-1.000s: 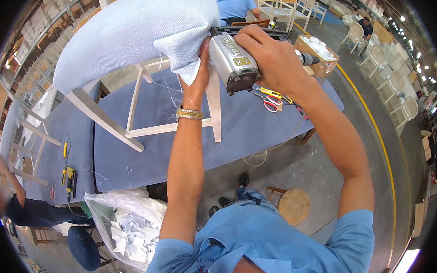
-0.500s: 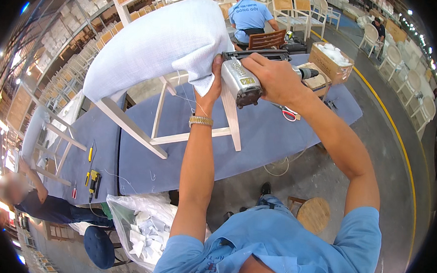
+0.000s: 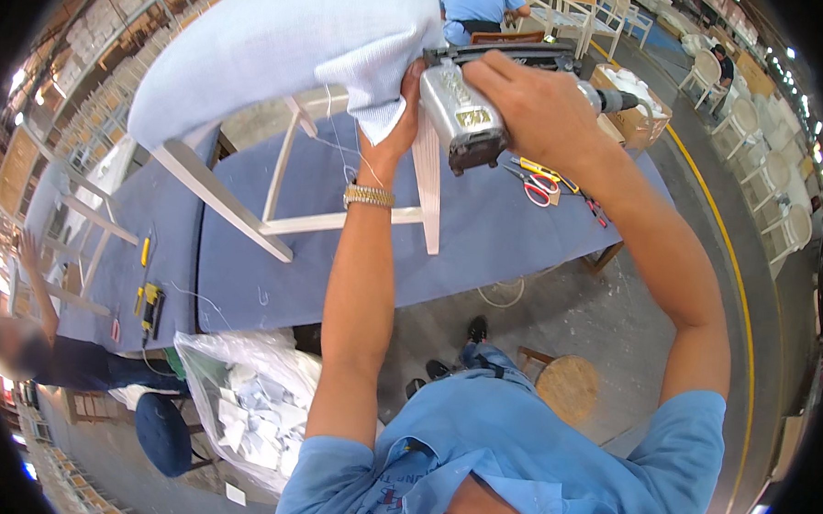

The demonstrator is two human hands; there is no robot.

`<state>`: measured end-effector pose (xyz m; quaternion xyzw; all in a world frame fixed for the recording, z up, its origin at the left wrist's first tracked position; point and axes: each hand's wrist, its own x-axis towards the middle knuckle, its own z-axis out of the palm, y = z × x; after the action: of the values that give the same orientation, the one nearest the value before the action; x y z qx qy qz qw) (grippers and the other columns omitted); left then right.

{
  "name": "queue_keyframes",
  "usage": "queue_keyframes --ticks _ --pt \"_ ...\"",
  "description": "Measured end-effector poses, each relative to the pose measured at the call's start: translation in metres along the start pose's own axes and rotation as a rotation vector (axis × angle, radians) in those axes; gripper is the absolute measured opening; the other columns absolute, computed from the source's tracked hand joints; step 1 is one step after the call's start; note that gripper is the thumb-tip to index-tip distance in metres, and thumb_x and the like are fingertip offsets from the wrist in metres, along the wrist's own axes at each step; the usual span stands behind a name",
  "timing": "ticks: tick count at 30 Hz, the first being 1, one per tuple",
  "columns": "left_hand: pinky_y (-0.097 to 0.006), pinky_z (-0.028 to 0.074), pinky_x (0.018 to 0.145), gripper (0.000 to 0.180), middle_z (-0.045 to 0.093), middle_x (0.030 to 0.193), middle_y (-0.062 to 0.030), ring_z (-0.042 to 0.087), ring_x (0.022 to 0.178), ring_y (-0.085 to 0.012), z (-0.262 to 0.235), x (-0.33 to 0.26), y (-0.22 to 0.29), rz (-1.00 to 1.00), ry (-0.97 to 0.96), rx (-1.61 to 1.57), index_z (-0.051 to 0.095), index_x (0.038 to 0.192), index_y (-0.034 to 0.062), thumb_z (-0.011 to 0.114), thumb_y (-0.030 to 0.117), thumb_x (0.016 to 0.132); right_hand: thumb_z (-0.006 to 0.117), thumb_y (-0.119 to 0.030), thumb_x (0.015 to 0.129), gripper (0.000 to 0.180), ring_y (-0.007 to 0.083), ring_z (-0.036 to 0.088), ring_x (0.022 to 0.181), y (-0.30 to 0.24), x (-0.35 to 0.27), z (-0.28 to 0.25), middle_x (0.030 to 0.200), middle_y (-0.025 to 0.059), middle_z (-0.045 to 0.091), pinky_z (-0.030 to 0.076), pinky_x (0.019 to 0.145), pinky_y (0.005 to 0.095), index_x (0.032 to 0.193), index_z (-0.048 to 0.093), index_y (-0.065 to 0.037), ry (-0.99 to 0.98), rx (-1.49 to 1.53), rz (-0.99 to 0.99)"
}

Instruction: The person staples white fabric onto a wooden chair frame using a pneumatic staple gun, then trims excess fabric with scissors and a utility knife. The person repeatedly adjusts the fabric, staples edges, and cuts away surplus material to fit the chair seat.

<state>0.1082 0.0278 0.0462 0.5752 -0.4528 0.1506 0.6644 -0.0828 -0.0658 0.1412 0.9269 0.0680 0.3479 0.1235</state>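
Note:
A wooden chair with a pale fabric-covered seat stands tilted on the blue-topped table. My left hand grips the loose fabric flap at the seat's near corner, beside a chair leg; some of its fingers are hidden. White threads hang by my wrist. In my right hand is a silver and black staple gun with an air hose fitting at its rear. Its nose is against the seat corner, close to my left thumb; the exact contact point is hidden.
Red-handled scissors and a yellow cutter lie on the blue table. Yellow tools sit at left, near a co-worker. A plastic bag of scraps, a round stool and a carton surround the table.
The chair, staple gun and both hands appear higher and slightly left in the picture as the view has shifted. Scissors and cutter show more fully. Both grips stay the same.

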Motion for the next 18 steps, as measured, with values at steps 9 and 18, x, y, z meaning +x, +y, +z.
queue_keyframes --ticks 9,18 --pt "-0.036 0.051 0.092 0.043 0.074 0.11 -0.012 0.069 0.105 -0.0259 -0.007 -0.002 0.013 -0.117 -0.125 -0.075 0.072 0.117 0.0081 0.069 0.044 0.093 0.081 -0.01 0.064 0.059 0.0348 0.066 0.086 0.012 -0.01 -0.005 0.102 0.0086 0.062 0.055 0.07 0.0441 0.117 0.053 -0.011 -0.032 0.123 0.001" --pt "-0.038 0.052 0.091 0.036 0.074 0.108 -0.0114 0.069 0.101 -0.0248 -0.005 0.001 0.002 -0.049 -0.073 -0.074 0.074 0.11 0.0071 0.069 0.038 0.093 0.079 -0.015 0.067 0.059 0.0366 0.065 0.094 0.003 -0.013 -0.001 0.104 0.0111 0.064 0.054 0.074 0.0429 0.122 0.057 -0.008 -0.096 0.177 0.064"
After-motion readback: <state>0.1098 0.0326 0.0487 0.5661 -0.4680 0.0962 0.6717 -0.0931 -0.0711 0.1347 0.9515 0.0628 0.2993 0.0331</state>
